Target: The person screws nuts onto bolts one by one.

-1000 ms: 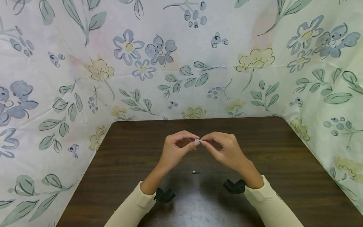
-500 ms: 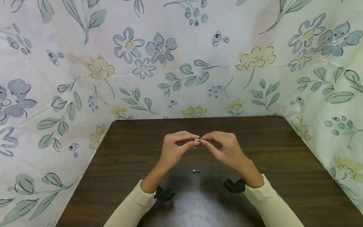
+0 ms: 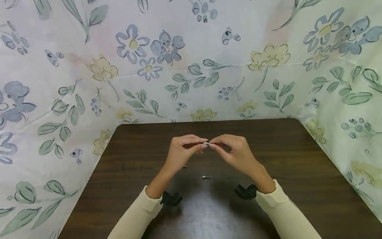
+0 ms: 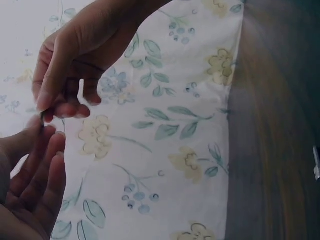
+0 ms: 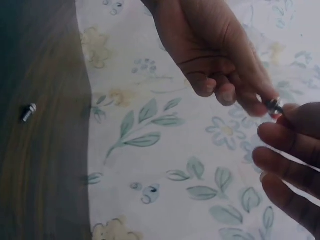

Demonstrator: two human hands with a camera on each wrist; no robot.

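Observation:
Above the middle of the table a small silver bolt (image 3: 206, 143) lies level between my two hands. The thumb and fingertips of my left hand (image 3: 182, 151) pinch it at its thicker head end. From the other side, my right hand (image 3: 235, 152) pinches the thin shank end between thumb and forefinger. Up close in the right wrist view, the bolt's bright ridged head (image 5: 274, 105) shows, and the fingers (image 5: 287, 137) hide part of the shank. A second bolt (image 3: 206, 177) lies on the table below the hands, its head to the left.
Beside my left wrist, the end of another small metal piece (image 3: 185, 167) shows on the brown wooden table (image 3: 143, 149). Floral cloth (image 3: 203, 93) hangs along the table's back and sides. A black wrist mount (image 3: 246, 192) sits on each forearm.
The head view has tilted slightly, so everything sits higher in it. A small metal piece has come into sight beside my left wrist. Both hands keep their pinch on the bolt.

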